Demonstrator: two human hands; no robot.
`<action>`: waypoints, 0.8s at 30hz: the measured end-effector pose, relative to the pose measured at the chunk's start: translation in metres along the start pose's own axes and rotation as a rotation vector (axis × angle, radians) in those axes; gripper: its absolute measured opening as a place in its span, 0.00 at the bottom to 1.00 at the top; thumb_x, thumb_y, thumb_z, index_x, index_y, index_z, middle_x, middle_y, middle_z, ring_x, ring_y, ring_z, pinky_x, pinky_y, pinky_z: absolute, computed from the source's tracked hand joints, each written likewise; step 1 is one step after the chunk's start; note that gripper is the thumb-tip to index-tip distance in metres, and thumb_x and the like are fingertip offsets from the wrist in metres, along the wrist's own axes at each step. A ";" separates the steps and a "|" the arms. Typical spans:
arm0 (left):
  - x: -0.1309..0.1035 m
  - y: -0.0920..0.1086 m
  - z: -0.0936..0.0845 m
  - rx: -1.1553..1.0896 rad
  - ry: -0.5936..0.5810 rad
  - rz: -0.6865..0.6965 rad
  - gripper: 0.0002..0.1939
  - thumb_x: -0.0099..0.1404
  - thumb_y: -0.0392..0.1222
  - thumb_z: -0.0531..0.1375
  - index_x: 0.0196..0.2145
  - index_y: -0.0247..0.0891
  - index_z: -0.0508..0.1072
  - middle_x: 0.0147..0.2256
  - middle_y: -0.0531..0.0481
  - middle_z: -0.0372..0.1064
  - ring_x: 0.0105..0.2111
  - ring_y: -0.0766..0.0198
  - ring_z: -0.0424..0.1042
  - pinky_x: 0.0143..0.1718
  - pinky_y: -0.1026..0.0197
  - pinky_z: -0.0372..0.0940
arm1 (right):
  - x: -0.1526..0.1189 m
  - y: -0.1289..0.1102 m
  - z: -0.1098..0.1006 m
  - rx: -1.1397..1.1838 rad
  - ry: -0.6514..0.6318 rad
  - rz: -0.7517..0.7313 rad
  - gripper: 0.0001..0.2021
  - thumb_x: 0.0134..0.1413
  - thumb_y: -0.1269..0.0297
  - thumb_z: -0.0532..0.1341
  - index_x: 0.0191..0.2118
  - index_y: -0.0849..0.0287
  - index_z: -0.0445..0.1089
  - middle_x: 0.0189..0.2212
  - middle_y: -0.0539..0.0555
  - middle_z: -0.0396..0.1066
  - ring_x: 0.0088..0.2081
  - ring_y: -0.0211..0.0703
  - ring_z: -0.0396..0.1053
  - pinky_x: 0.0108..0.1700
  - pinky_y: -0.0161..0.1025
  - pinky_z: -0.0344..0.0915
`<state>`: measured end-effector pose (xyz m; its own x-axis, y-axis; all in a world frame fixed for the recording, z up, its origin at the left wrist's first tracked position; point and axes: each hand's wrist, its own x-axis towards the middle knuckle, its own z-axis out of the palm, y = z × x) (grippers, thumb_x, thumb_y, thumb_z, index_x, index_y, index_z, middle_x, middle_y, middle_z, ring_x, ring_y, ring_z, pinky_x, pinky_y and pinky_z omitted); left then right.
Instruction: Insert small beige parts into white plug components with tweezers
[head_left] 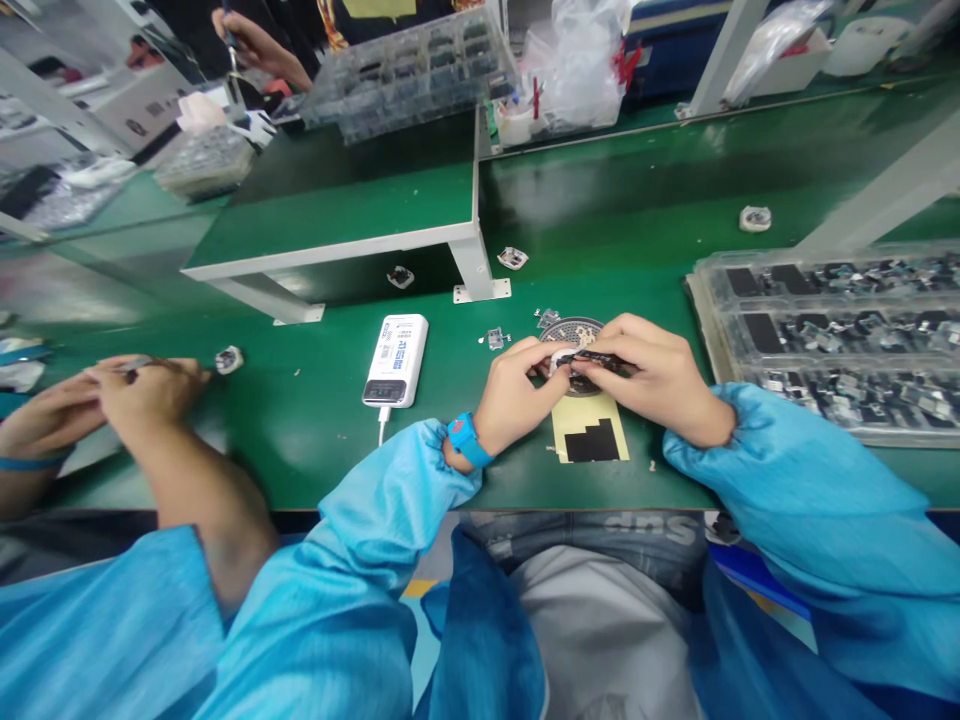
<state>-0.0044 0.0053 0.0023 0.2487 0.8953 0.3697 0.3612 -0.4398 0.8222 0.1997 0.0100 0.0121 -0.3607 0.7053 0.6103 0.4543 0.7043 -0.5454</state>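
Observation:
My left hand [517,392] is closed, thumb and fingers pinching a small white rounded part [559,358]. From the other side my right hand [651,372] meets it, its fingers closed on a small dark piece [596,360] whose kind I cannot make out. The fingertips hide much of both parts. Just beyond and under the hands is a round dark perforated dish [571,326] with small light pieces in it. Toward me lies a yellow backing sheet [594,410] bearing a black sticker [598,442]. Small metal parts [495,338] rest left of the dish.
A white power bank [397,350] with a cable lies left. Clear trays of parts [817,345] stand right. A raised green shelf [352,200] stands ahead; white rounded parts [513,258] are scattered nearby. A co-worker's hands [150,390] work at left; another person's hand [262,45] is across.

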 end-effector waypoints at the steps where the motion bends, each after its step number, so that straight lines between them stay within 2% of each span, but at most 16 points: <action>1: 0.000 0.000 0.000 -0.001 -0.006 -0.003 0.15 0.63 0.30 0.62 0.46 0.39 0.81 0.31 0.52 0.69 0.30 0.67 0.66 0.34 0.64 0.65 | -0.001 0.000 -0.001 -0.015 -0.016 -0.015 0.07 0.63 0.65 0.65 0.45 0.54 0.77 0.37 0.54 0.73 0.37 0.42 0.73 0.38 0.39 0.70; 6: 0.002 -0.002 -0.001 -0.017 -0.013 -0.007 0.17 0.61 0.31 0.62 0.46 0.40 0.82 0.30 0.52 0.69 0.29 0.66 0.67 0.32 0.63 0.65 | -0.003 -0.002 -0.005 -0.167 -0.174 0.036 0.09 0.67 0.64 0.59 0.48 0.53 0.75 0.43 0.56 0.73 0.41 0.45 0.74 0.41 0.41 0.70; 9: 0.014 -0.008 -0.003 -0.064 -0.039 -0.044 0.15 0.62 0.32 0.62 0.45 0.40 0.82 0.33 0.50 0.74 0.31 0.65 0.70 0.34 0.62 0.66 | -0.003 0.000 -0.004 -0.174 -0.225 0.088 0.08 0.67 0.65 0.58 0.48 0.54 0.71 0.45 0.57 0.72 0.41 0.46 0.72 0.41 0.43 0.69; 11: 0.035 -0.015 -0.003 -0.077 -0.035 -0.062 0.14 0.63 0.35 0.63 0.47 0.37 0.81 0.38 0.47 0.78 0.33 0.63 0.72 0.37 0.61 0.68 | -0.003 0.004 -0.002 -0.141 -0.193 0.133 0.06 0.67 0.63 0.59 0.47 0.54 0.70 0.44 0.57 0.71 0.40 0.46 0.71 0.41 0.43 0.68; 13: 0.066 -0.025 -0.001 0.011 -0.026 -0.052 0.16 0.65 0.36 0.62 0.50 0.35 0.79 0.40 0.45 0.78 0.35 0.61 0.74 0.40 0.59 0.68 | -0.002 0.010 0.000 -0.144 -0.140 0.194 0.06 0.67 0.61 0.59 0.46 0.55 0.70 0.42 0.57 0.71 0.40 0.47 0.70 0.41 0.44 0.67; 15: 0.102 -0.036 0.005 0.217 -0.045 -0.004 0.15 0.64 0.35 0.62 0.48 0.34 0.79 0.39 0.44 0.78 0.37 0.58 0.75 0.44 0.56 0.68 | -0.002 0.014 0.002 -0.173 -0.112 0.252 0.07 0.69 0.61 0.57 0.44 0.56 0.71 0.40 0.57 0.70 0.40 0.48 0.70 0.42 0.45 0.66; 17: 0.137 -0.047 0.014 0.410 -0.087 -0.030 0.14 0.65 0.34 0.61 0.49 0.33 0.79 0.39 0.41 0.78 0.40 0.53 0.75 0.47 0.52 0.67 | -0.001 0.016 0.003 -0.173 -0.090 0.291 0.10 0.69 0.60 0.57 0.42 0.57 0.73 0.38 0.57 0.70 0.40 0.48 0.70 0.42 0.45 0.65; 19: 0.164 -0.056 0.022 0.606 -0.101 -0.063 0.18 0.68 0.35 0.58 0.54 0.31 0.76 0.45 0.36 0.77 0.47 0.46 0.73 0.52 0.45 0.64 | -0.001 0.014 0.003 -0.136 -0.053 0.298 0.10 0.68 0.60 0.58 0.42 0.58 0.75 0.36 0.56 0.69 0.38 0.47 0.70 0.42 0.45 0.65; 22: 0.189 -0.067 0.023 0.912 -0.048 -0.091 0.27 0.64 0.34 0.62 0.60 0.24 0.70 0.53 0.25 0.71 0.58 0.34 0.64 0.59 0.34 0.55 | 0.002 0.006 -0.001 -0.058 0.018 0.259 0.09 0.66 0.61 0.60 0.43 0.58 0.77 0.33 0.54 0.69 0.35 0.44 0.68 0.37 0.43 0.65; 24: 0.198 -0.074 0.014 0.953 -0.062 -0.104 0.28 0.60 0.34 0.66 0.57 0.22 0.71 0.51 0.25 0.71 0.59 0.31 0.62 0.59 0.30 0.51 | 0.004 -0.002 -0.006 -0.022 0.061 0.217 0.08 0.66 0.61 0.61 0.39 0.57 0.76 0.32 0.54 0.70 0.34 0.44 0.68 0.36 0.43 0.65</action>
<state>0.0306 0.2139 0.0080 0.2111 0.9397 0.2690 0.9563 -0.2555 0.1423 0.2022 0.0108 0.0191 -0.2026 0.8335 0.5141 0.5339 0.5341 -0.6555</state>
